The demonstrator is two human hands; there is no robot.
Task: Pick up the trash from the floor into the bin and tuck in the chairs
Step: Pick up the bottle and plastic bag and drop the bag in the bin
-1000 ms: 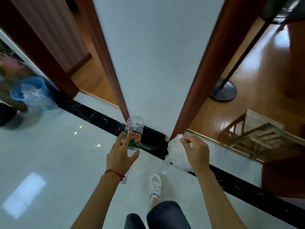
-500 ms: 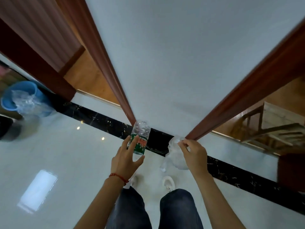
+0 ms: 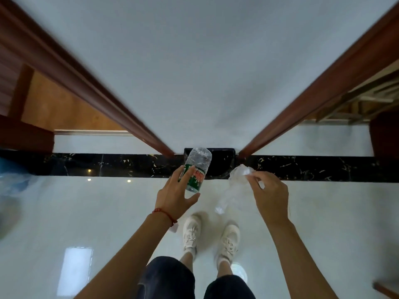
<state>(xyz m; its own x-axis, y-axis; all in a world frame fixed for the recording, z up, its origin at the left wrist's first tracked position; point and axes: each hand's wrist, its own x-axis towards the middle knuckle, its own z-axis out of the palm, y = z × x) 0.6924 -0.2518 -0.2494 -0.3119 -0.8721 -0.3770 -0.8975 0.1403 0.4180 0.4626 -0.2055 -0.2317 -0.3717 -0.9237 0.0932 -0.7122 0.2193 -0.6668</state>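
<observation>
My left hand (image 3: 176, 194) grips a clear plastic bottle (image 3: 197, 167) with a green and red label, held bottom-end forward above the floor. My right hand (image 3: 269, 195) holds a second clear, crumpled plastic bottle (image 3: 234, 186) that hangs down toward my shoes. At the far left edge a blurred blue bin with a clear plastic liner (image 3: 10, 180) is partly cut off. A wooden chair (image 3: 371, 98) shows at the upper right behind the door frame.
A white wall section (image 3: 198, 72) with brown wooden frames on both sides (image 3: 90, 83) stands straight ahead. A black marble strip (image 3: 108, 165) crosses the glossy white tile floor. Wooden flooring lies beyond at left. My white shoes (image 3: 212, 236) stand below my hands.
The view has swung right and down, so the blue bin slid to the left edge and the fan stand left the view. Both hands still hold their bottles. My feet now stand side by side.
</observation>
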